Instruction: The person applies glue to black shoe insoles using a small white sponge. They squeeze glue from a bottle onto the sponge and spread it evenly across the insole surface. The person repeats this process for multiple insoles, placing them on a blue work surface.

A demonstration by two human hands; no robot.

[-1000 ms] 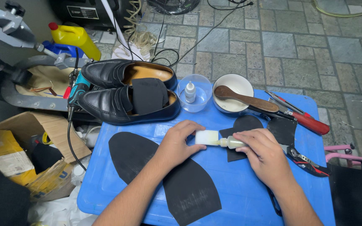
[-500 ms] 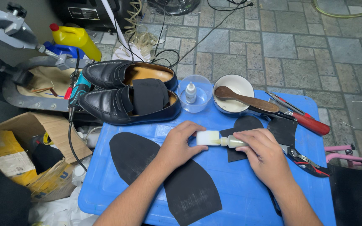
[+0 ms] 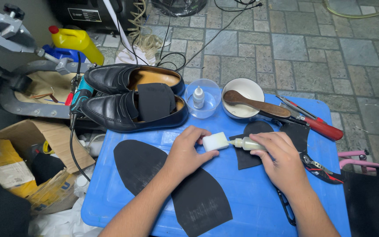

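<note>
Head view: blue table (image 3: 251, 206), black soles
Left hand (image 3: 185, 151): fingers pinching white foam block (image 3: 216, 141)
Right hand (image 3: 281, 160): clenched around small pale glue bottle (image 3: 247, 143), nozzle touching block

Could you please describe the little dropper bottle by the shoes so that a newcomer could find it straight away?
Start at the blue table and go to its far edge, right of the black shoes. There a clear round dish sits beside a white bowl. The small white dropper bottle stands upright inside that dish, untouched by either hand.
</note>
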